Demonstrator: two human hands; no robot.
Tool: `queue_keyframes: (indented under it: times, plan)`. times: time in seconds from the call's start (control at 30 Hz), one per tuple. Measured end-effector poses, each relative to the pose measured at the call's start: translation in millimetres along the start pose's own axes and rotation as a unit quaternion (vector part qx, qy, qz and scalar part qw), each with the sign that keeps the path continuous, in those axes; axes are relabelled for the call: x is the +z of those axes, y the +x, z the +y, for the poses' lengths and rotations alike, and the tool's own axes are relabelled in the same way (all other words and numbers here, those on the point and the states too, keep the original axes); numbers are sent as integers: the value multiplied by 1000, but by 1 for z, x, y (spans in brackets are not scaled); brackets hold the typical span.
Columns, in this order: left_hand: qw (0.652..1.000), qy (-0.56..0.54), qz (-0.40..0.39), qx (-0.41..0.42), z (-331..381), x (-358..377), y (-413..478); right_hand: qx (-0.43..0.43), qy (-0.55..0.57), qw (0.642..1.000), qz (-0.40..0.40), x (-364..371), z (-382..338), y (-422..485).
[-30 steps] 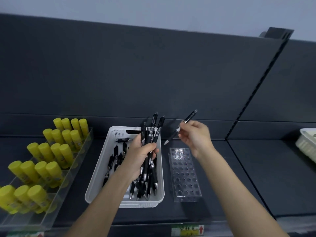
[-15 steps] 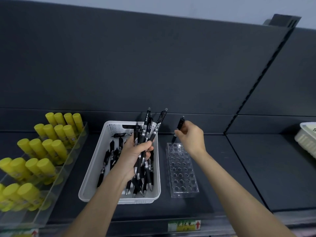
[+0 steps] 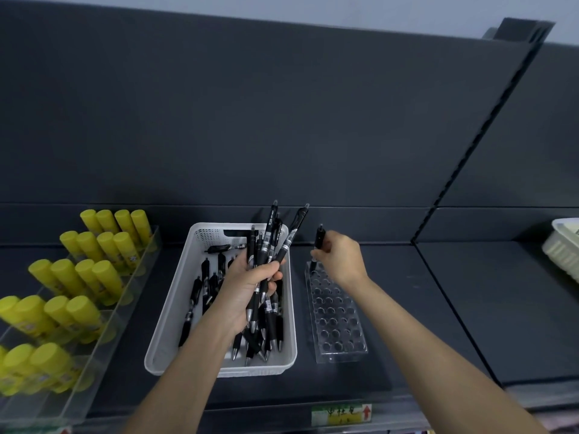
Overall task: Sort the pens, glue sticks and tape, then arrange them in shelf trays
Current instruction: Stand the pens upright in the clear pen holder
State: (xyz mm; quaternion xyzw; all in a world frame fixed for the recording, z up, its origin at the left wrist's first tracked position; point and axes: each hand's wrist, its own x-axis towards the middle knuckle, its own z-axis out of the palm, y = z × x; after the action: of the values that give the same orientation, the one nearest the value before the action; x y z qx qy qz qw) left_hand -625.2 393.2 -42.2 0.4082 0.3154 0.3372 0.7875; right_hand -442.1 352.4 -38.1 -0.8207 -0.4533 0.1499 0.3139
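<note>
White tray cut off rt edge; shelf label txt unreadable; glue sticks cropped left.

1 head cam, wide-angle, looks fwd & down, close over shelf.

Shop: dark gondola shelf, slotted upright; printed label on front edge below the right grip; glue sticks ranked in clear tray.

Left hand gripping, fingers curled — right hand apparently pinching.
</note>
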Motion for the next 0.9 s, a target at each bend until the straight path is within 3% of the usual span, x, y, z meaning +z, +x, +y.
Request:
queue_keyframes:
  times: [0.27,0.43,0.57,0.9]
  plan:
    - [1000,9,-8,5,-1,-1,-2,16,-12,1000,-1,1,2,0]
    - [1000,1,-18,4,-1,0,-2,35,133,986,92,-9,-16,-24]
    - [999,-12,-34,1,0,1,-2,100,370,923,43,-8,-34,-44]
    - [994,72,-86,-3,-3,3,-8,130,483,865,-46,-6,-35,-54]
